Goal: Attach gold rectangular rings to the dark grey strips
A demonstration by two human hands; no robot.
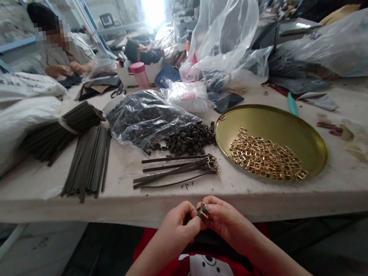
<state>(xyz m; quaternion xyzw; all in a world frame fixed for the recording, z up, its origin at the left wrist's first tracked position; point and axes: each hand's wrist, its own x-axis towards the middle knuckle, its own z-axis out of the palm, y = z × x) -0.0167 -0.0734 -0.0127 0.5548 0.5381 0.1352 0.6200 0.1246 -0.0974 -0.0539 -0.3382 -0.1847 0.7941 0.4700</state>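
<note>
Just off the table's front edge, my left hand (181,223) and my right hand (227,219) meet, fingers closed. Between the fingertips shows a small gold buckle (203,212) with a dark strap end at it; most of the strap is hidden by my hands. My right fingers pinch the buckle, and the left ones grip the strap beside it. Ahead on the table lie several dark straps with buckles (175,173) at their right ends. A gold round tray (293,141) to the right bears a heap of loose gold buckles (264,157).
Loose dark straps (87,162) and a tied strap bundle (64,129) lie at left. A clear plastic bag (149,115) spills small dark loops (192,139). Behind stand a pink-lidded bottle (140,76) and large plastic bags (223,24). A person (64,49) sits across, far left.
</note>
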